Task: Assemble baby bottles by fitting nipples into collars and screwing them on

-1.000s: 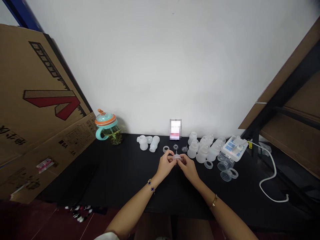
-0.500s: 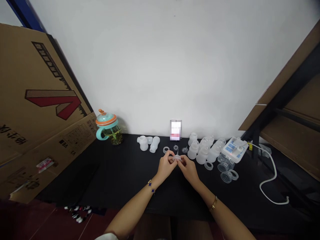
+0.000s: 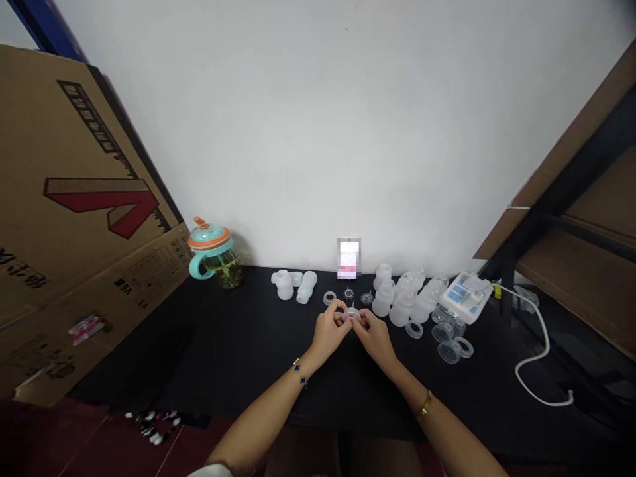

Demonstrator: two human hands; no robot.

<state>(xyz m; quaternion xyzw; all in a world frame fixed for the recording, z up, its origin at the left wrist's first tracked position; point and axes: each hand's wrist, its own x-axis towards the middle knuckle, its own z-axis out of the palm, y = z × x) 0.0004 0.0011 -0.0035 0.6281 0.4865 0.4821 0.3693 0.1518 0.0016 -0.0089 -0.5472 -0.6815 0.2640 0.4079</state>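
My left hand and my right hand pinch a small translucent ring-shaped cap between their fingertips. A thin pointed tip stands up from its middle. Just beyond my fingers lie a loose white ring, a small clear disc and another clear disc with a tip. Several frosted baby bottles stand to the right of my right hand, some topped with clear domes. In front of them a second white ring lies flat.
On the left are white bottle-shaped pieces, a teal-handled glass jug and a cardboard box. A blurred, lit screen leans on the wall. Rightward, a white power strip with a cable rests near clear cups.
Both hands keep nearly the same place and grip on the cap. The whole view has shifted very slightly.
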